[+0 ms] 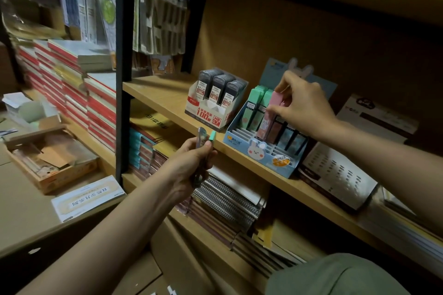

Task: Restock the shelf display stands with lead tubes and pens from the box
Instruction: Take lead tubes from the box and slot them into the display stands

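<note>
1. A wooden shelf [167, 96] is carrying the display stands along its front edge, with a lower shelf of spiral notebooks [227, 196] sitting beneath it.
2. Red-edged stacked books [72, 93] are filling the neighbouring shelf to the left, past a black upright post [123, 67].
3. An open cardboard box [51, 158] is lying on the brown surface at the lower left, well apart from the stands.
4. A blue rabbit-printed display stand [261, 151] is sitting at the shelf's front edge, holding mint green, pink and dark lead tubes upright in its slots.
5. A white display stand [206, 112] is standing just beside it to the left, holding three dark packs of lead tubes [221, 88].
6. The right hand [304, 105] is reaching over the blue stand, its fingers [273, 110] pinching a pink lead tube [272, 108] that is standing upright in a back slot next to the mint green tubes [256, 105].
7. The left hand [191, 163] is hovering in front of the shelf's front edge, its fingers curled around a small bunch of tubes [203, 136], one with a mint green cap sticking up.
</note>
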